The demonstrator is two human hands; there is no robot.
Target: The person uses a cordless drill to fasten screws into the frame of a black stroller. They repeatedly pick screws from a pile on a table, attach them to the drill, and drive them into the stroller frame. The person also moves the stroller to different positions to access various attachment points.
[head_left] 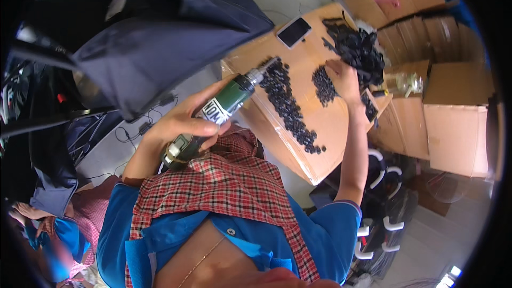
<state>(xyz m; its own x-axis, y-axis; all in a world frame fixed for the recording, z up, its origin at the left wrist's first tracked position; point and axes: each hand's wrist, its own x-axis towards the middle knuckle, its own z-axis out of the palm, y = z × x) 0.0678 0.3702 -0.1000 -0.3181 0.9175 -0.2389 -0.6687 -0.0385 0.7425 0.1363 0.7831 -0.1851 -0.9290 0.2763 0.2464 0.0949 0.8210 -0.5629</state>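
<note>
My left hand (200, 120) is wrapped round a green electric screwdriver (234, 96), held at a tilt in front of my chest. Its metal tip points up and right, over the near end of a long band of small black plastic pieces (288, 106) on the cardboard-topped table (309, 165). At the right side of the table my right hand (344, 80) reaches into a pile of small dark screws (322, 86). Its fingers are bent together at the pile's edge, and what they pinch, if anything, is too small to see.
A heap of black parts (362, 53) lies beyond my right hand. A phone (294, 32) rests at the table's far edge. Large dark fabric (176, 42) hangs on the left. Cardboard boxes (456, 138) stand on the right, with white-ended black frames (392, 224) below. Another person (58, 240) is at lower left.
</note>
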